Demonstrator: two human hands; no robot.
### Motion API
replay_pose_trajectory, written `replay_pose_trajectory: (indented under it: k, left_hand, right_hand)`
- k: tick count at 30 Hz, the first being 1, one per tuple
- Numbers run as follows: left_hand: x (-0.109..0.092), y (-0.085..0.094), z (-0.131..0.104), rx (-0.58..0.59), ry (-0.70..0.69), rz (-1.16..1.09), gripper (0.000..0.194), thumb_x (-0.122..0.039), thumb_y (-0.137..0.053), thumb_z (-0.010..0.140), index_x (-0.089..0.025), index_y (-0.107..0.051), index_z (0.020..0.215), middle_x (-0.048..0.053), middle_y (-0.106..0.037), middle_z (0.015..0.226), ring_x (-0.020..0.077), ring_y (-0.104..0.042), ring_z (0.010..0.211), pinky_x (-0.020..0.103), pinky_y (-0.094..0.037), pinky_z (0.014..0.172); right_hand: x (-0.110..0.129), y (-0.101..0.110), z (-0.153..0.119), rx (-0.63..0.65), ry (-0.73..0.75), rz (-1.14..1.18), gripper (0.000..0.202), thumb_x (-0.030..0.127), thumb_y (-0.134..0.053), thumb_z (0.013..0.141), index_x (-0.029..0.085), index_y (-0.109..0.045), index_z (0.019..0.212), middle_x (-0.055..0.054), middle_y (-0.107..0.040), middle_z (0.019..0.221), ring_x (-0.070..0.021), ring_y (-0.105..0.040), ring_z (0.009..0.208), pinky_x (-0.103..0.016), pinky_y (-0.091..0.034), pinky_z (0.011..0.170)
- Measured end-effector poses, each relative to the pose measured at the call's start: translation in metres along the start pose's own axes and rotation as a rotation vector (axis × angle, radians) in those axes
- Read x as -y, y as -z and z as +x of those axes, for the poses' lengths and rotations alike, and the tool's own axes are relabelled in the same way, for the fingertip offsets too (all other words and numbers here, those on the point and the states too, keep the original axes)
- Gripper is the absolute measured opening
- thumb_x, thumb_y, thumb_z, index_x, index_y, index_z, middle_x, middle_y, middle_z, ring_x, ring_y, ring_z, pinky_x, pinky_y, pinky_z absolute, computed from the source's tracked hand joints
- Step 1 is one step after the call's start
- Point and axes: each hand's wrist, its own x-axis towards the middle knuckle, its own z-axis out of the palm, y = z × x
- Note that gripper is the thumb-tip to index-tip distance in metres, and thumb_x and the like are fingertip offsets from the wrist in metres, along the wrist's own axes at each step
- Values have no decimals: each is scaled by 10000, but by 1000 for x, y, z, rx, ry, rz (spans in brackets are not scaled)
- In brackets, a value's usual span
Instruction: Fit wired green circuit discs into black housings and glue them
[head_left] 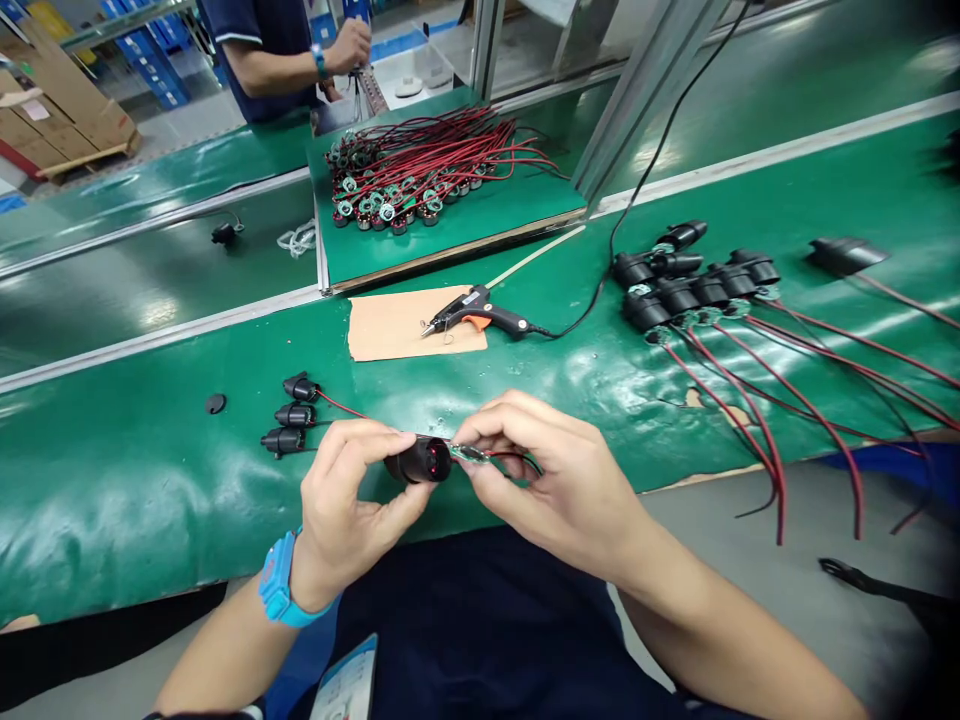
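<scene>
Between the thumb and fingers of my left hand (356, 500) is a black cylindrical housing (411, 462), its open end facing right with red specks inside. My right hand (551, 475) pinches a small round circuit board (469, 454) at the mouth of that housing. Red and black wires (517, 457) run from the board under my right fingers. Whether the board touches the housing's rim I cannot tell. Left of my hands lie three small black housings (292, 414), one with a red wire leading toward my left hand.
A hot glue gun (480, 312) rests on a cardboard piece (375, 330), its black cord running up right. Behind it, a raised green board (465, 245) bears many red-wired parts (405, 195). Several wired black housings (690, 290) stand right. A co-worker (277, 60) is across the bench.
</scene>
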Motion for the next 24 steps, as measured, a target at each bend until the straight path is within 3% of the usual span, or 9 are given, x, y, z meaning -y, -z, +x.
replay_pose_trajectory:
  k: [5, 15, 20, 24]
  left_hand:
    - [5, 2, 2, -14, -31, 57, 306, -148, -787, 809, -187, -638, 1073, 32, -683, 957, 158, -665, 895, 283, -581, 788]
    - [22, 2, 0, -79, -193, 197, 313, -88, -781, 816, -161, -652, 1092, 48, -644, 973, 191, -701, 933, 328, -617, 816]
    - [32, 1, -5, -200, -177, 105, 368, -67, -796, 792, -190, -632, 1098, 37, -620, 1023, 202, -707, 986, 365, -648, 826]
    - [37, -3, -10, -271, -75, -40, 390, -93, -795, 792, -212, -593, 1104, 34, -591, 1048, 207, -710, 993, 397, -662, 821]
  right_hand:
    - [-4, -2, 8, 36, -61, 19, 252, 166, -678, 857, 186, -716, 1105, 18, -552, 746, -101, -532, 614, -216, -443, 513]
    - [-10, -28, 18, -120, 128, -253, 92, 99, -627, 846, 181, -669, 854, 8, -650, 737, -90, -590, 596, -206, -489, 557]
    - [-11, -33, 13, -169, 376, -470, 100, 173, -589, 915, 159, -675, 965, -21, -692, 736, -138, -620, 608, -278, -511, 572]
    - [-15, -35, 7, -208, 644, -422, 204, 132, -536, 926, 112, -713, 1028, -67, -729, 777, -166, -656, 647, -295, -514, 518]
